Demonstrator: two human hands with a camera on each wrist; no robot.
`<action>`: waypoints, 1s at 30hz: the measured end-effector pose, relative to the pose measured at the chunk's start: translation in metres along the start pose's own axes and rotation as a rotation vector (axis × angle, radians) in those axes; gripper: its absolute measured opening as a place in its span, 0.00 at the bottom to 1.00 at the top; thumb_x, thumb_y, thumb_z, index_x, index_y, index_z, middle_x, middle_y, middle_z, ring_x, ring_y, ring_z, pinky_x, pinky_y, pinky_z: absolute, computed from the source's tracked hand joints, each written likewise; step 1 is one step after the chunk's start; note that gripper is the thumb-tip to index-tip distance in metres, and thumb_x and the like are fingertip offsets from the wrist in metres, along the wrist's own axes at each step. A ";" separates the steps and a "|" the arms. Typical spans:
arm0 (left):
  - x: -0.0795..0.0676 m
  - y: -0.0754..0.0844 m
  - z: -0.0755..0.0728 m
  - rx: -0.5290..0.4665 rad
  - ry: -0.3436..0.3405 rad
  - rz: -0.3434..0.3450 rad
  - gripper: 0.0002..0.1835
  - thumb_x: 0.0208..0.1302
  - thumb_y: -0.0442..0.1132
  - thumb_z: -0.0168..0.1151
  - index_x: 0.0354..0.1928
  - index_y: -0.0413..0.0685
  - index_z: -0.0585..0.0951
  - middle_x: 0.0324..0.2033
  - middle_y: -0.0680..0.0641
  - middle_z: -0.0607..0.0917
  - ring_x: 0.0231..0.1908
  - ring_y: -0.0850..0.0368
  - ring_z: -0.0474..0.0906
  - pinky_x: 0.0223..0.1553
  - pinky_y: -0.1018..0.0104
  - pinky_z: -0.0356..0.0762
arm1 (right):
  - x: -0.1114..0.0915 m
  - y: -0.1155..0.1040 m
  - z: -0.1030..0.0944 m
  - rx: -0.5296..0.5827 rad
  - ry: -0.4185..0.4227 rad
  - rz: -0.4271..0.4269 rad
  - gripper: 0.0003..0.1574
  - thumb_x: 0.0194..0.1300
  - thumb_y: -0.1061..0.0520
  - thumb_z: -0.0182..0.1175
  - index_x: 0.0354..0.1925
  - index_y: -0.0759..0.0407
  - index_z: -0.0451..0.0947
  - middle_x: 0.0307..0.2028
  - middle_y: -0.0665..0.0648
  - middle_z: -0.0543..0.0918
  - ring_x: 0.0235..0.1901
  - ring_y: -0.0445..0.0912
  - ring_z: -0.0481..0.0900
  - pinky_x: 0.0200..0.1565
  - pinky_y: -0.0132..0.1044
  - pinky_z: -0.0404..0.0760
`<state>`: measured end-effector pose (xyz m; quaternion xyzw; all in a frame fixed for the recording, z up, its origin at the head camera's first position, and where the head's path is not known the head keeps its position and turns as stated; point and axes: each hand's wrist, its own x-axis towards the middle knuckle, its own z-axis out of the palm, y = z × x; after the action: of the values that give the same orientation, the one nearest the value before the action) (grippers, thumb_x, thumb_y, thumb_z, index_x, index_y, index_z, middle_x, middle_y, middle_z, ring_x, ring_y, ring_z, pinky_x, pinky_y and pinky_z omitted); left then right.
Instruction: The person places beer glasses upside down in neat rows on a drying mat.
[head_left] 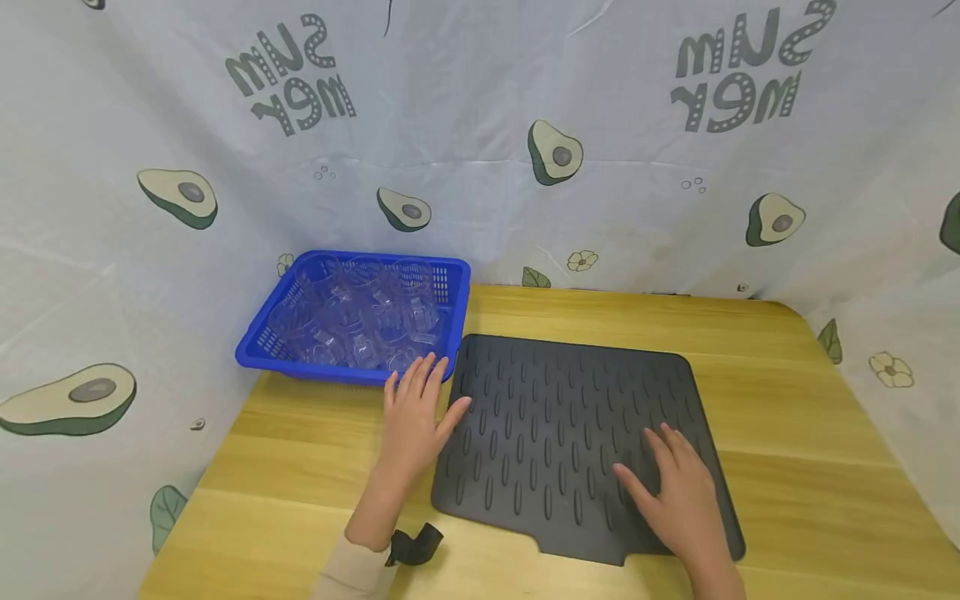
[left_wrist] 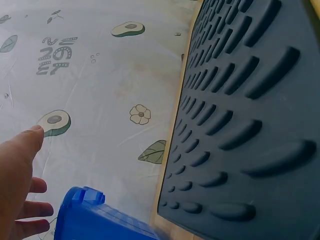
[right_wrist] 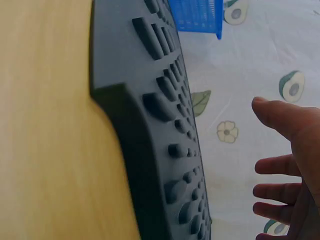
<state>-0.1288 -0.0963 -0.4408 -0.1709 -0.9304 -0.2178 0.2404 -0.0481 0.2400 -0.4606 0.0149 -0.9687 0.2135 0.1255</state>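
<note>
The left hand [head_left: 415, 417], fingers spread and empty, is near the blue basket [head_left: 300, 369] of clear cups [head_left: 363, 350], left of the dark mat [head_left: 540, 408]; the right hand [head_left: 678, 498], also open and empty, is above the mat; crowding could make cups knock if one is pulled carelessly; the backdrop [head_left: 465, 83] reads "SUMMER", reversed.

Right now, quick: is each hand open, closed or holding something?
Left hand: open, holding nothing, near the basket.
Right hand: open, holding nothing, over the mat.
</note>
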 end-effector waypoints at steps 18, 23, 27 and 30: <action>0.044 -0.027 -0.003 -0.036 0.060 -0.054 0.17 0.69 0.42 0.59 0.50 0.36 0.82 0.41 0.39 0.86 0.40 0.40 0.83 0.42 0.44 0.78 | -0.020 0.025 -0.004 -0.082 -0.230 0.210 0.44 0.64 0.45 0.63 0.61 0.79 0.64 0.62 0.83 0.58 0.61 0.77 0.55 0.59 0.71 0.57; 0.056 -0.027 -0.004 0.016 -0.077 -0.153 0.19 0.70 0.44 0.58 0.55 0.38 0.80 0.37 0.42 0.87 0.33 0.44 0.83 0.38 0.47 0.79 | -0.021 0.030 -0.006 -0.088 -0.277 0.228 0.46 0.65 0.43 0.61 0.60 0.82 0.63 0.61 0.85 0.57 0.61 0.77 0.55 0.59 0.70 0.58; 0.064 -0.027 -0.003 0.063 -0.218 -0.230 0.24 0.71 0.47 0.56 0.62 0.40 0.75 0.35 0.43 0.87 0.27 0.46 0.82 0.37 0.49 0.79 | -0.023 0.034 -0.009 -0.104 -0.315 0.227 0.45 0.66 0.44 0.61 0.60 0.83 0.63 0.61 0.87 0.57 0.60 0.78 0.56 0.59 0.69 0.59; 0.068 -0.027 -0.002 0.080 -0.279 -0.267 0.26 0.72 0.49 0.54 0.65 0.41 0.73 0.37 0.41 0.87 0.29 0.44 0.82 0.38 0.48 0.79 | -0.023 0.036 -0.010 -0.112 -0.328 0.227 0.46 0.66 0.43 0.61 0.60 0.83 0.63 0.61 0.87 0.57 0.60 0.79 0.56 0.58 0.70 0.59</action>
<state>-0.1953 -0.1056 -0.4126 -0.0646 -0.9770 -0.1847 0.0849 -0.0258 0.2760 -0.4720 -0.0668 -0.9820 0.1666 -0.0584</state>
